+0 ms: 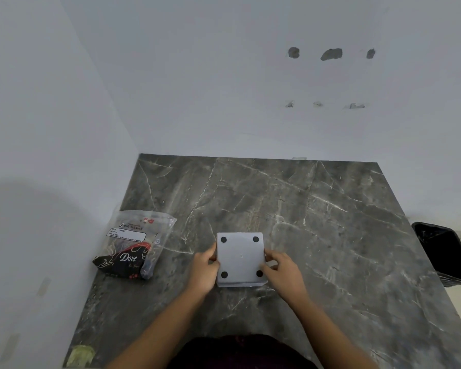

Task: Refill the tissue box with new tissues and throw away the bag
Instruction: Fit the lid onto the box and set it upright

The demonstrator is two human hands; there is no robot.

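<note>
White square plastic tissue box (pixel 240 258) lies base-up, four black feet showing, mid dark marble counter (pixel 330 222). Left hand (pixel 204 271) and right hand (pixel 282 270) clamp opposite sides, equally near. Clear printed tissue bag (pixel 136 243) lies left; black bin (pixel 447 254) stands right.

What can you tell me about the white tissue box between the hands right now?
The tissue box is a square, pale white-grey box, plastic by its look, lying upside down on the marble table, so its flat base faces up. Four round black pads sit at the base's corners. The left hand and right hand grip its opposite sides. Its opening is hidden.
</note>
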